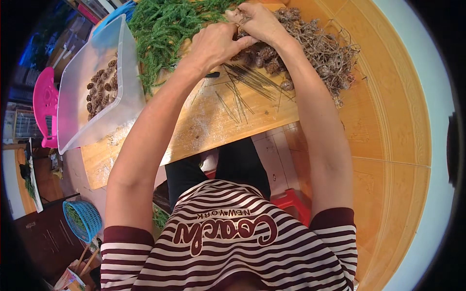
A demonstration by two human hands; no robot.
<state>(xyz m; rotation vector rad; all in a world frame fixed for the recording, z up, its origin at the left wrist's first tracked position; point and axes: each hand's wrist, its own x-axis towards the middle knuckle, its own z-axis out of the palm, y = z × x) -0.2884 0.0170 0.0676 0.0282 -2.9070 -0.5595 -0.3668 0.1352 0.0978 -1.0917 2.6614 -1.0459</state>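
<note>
Left hand (216,43) and right hand (259,22) together, clamped on pine cone (241,34); clear plastic tub (82,77) left.

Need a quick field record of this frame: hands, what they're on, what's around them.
left hand: closed on a pine cone at the edge of the pile, pressed against the right hand
right hand: gripping the same spot from above
cone pile: pine cones tangled with dry twigs, far right of the board
wooden board: dusty, bears loose thin sticks
green sprigs: heap at far left of the board
clear plastic bin: left of the board, holds pine cones
blue basket: on the floor, lower left
</note>
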